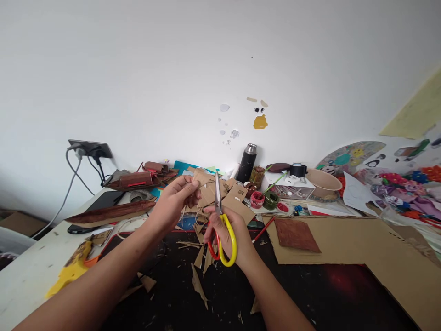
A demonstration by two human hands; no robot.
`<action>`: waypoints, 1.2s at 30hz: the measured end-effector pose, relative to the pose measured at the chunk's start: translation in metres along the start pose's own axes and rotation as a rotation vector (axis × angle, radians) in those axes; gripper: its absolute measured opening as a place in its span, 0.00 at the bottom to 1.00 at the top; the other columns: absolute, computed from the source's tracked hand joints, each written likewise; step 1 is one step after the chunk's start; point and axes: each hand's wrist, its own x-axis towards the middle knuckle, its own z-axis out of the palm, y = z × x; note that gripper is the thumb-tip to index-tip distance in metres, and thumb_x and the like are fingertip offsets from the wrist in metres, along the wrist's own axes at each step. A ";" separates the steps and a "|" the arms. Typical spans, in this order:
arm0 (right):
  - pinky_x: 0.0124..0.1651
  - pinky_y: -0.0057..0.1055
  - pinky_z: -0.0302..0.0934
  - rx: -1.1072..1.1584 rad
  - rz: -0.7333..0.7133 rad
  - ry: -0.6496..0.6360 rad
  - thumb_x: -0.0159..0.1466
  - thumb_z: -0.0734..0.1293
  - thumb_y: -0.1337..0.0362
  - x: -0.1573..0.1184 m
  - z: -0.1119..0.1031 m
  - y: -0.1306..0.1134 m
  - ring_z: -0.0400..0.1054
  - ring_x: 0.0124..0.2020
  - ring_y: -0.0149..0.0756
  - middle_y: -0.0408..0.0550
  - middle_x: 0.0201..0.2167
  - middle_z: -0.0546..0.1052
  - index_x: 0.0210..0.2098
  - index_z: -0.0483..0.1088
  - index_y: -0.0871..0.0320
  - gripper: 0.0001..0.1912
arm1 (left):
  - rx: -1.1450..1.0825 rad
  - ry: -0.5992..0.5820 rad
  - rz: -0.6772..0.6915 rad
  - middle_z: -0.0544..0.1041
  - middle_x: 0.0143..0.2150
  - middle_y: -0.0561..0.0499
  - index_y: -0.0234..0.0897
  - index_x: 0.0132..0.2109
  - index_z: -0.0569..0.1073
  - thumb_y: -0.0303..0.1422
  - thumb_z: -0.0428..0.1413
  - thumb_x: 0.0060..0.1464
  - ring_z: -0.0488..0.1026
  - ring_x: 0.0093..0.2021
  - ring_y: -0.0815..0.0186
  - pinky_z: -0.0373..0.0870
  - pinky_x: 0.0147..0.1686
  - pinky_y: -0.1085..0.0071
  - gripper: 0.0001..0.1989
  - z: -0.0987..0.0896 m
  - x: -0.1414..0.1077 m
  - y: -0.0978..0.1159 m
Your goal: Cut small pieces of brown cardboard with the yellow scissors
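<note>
Between its thumb and fingers, my left hand (181,191) pinches a small piece of brown cardboard (203,177). My right hand (229,230) holds scissors (228,246) with one yellow and one red handle loop. Their blades point up and away from me, nearly together, just right of the cardboard piece. Whether the blades touch the cardboard I cannot tell. Behind both hands lies a heap of cardboard offcuts (237,197). Narrow scraps (199,285) are scattered below my hands on the black mat (172,294).
A yellow glue gun (70,271) lies at the left, near a long brown-painted strip (113,212). A black flask (247,163) and open paint jars (271,200) stand at the back. On the right, a large cardboard sheet (347,239) carries a brown-painted square (296,235).
</note>
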 end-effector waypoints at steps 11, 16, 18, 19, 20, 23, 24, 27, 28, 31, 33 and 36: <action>0.32 0.32 0.70 0.006 -0.019 -0.140 0.62 0.71 0.31 0.002 -0.002 0.015 0.79 0.29 0.42 0.50 0.35 0.82 0.55 0.73 0.56 0.38 | 0.015 -0.025 0.002 0.79 0.29 0.54 0.40 0.38 0.66 0.43 0.67 0.56 0.70 0.26 0.69 0.63 0.26 0.72 0.19 0.002 -0.003 0.005; 0.21 0.25 0.61 -0.039 -0.014 -0.037 0.64 0.70 0.34 -0.001 -0.001 0.008 0.70 0.16 0.31 0.45 0.27 0.79 0.50 0.74 0.60 0.34 | 0.042 -0.020 0.053 0.78 0.27 0.54 0.40 0.38 0.67 0.43 0.64 0.60 0.69 0.24 0.69 0.61 0.25 0.71 0.16 0.002 -0.003 0.003; 0.22 0.25 0.62 -0.032 -0.021 -0.027 0.66 0.69 0.35 0.000 -0.001 0.007 0.70 0.15 0.31 0.43 0.25 0.77 0.49 0.75 0.59 0.33 | 0.046 -0.028 0.073 0.78 0.28 0.54 0.40 0.39 0.67 0.43 0.62 0.62 0.70 0.24 0.69 0.62 0.26 0.71 0.15 0.001 -0.003 0.002; 0.22 0.24 0.62 -0.032 -0.022 -0.023 0.67 0.68 0.35 0.000 -0.001 0.007 0.70 0.16 0.31 0.43 0.25 0.77 0.48 0.75 0.59 0.32 | 0.056 -0.039 0.078 0.78 0.28 0.54 0.40 0.39 0.67 0.44 0.62 0.63 0.70 0.24 0.69 0.62 0.26 0.70 0.15 0.002 -0.004 0.002; 0.21 0.24 0.62 -0.038 -0.025 -0.020 0.67 0.68 0.35 0.000 0.000 0.007 0.71 0.16 0.31 0.42 0.25 0.77 0.48 0.75 0.59 0.31 | 0.071 -0.055 0.076 0.78 0.29 0.54 0.40 0.40 0.67 0.44 0.61 0.63 0.70 0.24 0.68 0.62 0.26 0.70 0.15 0.002 -0.004 0.002; 0.22 0.25 0.62 -0.120 -0.055 -0.021 0.69 0.67 0.36 -0.001 0.000 0.007 0.72 0.18 0.33 0.43 0.26 0.76 0.46 0.75 0.57 0.29 | 0.130 -0.111 0.051 0.78 0.28 0.54 0.40 0.39 0.66 0.47 0.61 0.63 0.70 0.24 0.68 0.62 0.25 0.70 0.17 0.005 -0.007 0.002; 0.23 0.26 0.62 -0.157 -0.069 -0.027 0.69 0.67 0.37 -0.001 0.000 0.007 0.72 0.19 0.34 0.43 0.26 0.77 0.45 0.75 0.57 0.27 | 0.152 -0.127 0.044 0.78 0.27 0.55 0.41 0.39 0.66 0.48 0.62 0.63 0.70 0.23 0.68 0.62 0.25 0.70 0.18 0.006 -0.008 0.002; 0.25 0.28 0.64 -0.210 -0.085 -0.046 0.70 0.68 0.39 -0.003 0.000 0.007 0.74 0.21 0.36 0.44 0.27 0.78 0.45 0.76 0.55 0.25 | 0.215 -0.155 0.051 0.77 0.25 0.55 0.41 0.37 0.66 0.50 0.63 0.61 0.70 0.23 0.67 0.63 0.25 0.70 0.20 0.008 -0.010 0.002; 0.25 0.28 0.64 -0.204 -0.080 -0.047 0.70 0.67 0.39 -0.003 -0.001 0.008 0.74 0.21 0.37 0.44 0.27 0.78 0.45 0.76 0.55 0.25 | 0.234 -0.159 0.056 0.76 0.25 0.55 0.41 0.36 0.66 0.50 0.63 0.61 0.70 0.23 0.67 0.63 0.25 0.70 0.20 0.009 -0.011 0.001; 0.25 0.29 0.64 -0.171 -0.071 -0.034 0.71 0.66 0.39 -0.002 -0.002 0.010 0.74 0.22 0.38 0.44 0.27 0.77 0.50 0.75 0.55 0.26 | 0.268 -0.170 0.061 0.76 0.25 0.54 0.40 0.34 0.69 0.51 0.63 0.61 0.70 0.24 0.67 0.64 0.25 0.70 0.20 0.010 -0.013 -0.001; 0.26 0.29 0.64 -0.154 -0.075 -0.030 0.72 0.65 0.39 -0.002 -0.002 0.011 0.74 0.22 0.38 0.44 0.27 0.78 0.50 0.74 0.55 0.25 | 0.267 -0.184 0.053 0.77 0.27 0.53 0.39 0.34 0.71 0.50 0.62 0.62 0.70 0.25 0.67 0.66 0.26 0.70 0.20 0.010 -0.013 -0.002; 0.24 0.28 0.63 -0.155 -0.083 -0.030 0.72 0.65 0.40 -0.003 -0.002 0.011 0.74 0.22 0.37 0.44 0.27 0.78 0.47 0.74 0.55 0.24 | 0.239 -0.198 0.044 0.77 0.29 0.53 0.39 0.35 0.71 0.50 0.62 0.62 0.70 0.26 0.67 0.67 0.27 0.70 0.19 0.011 -0.014 -0.002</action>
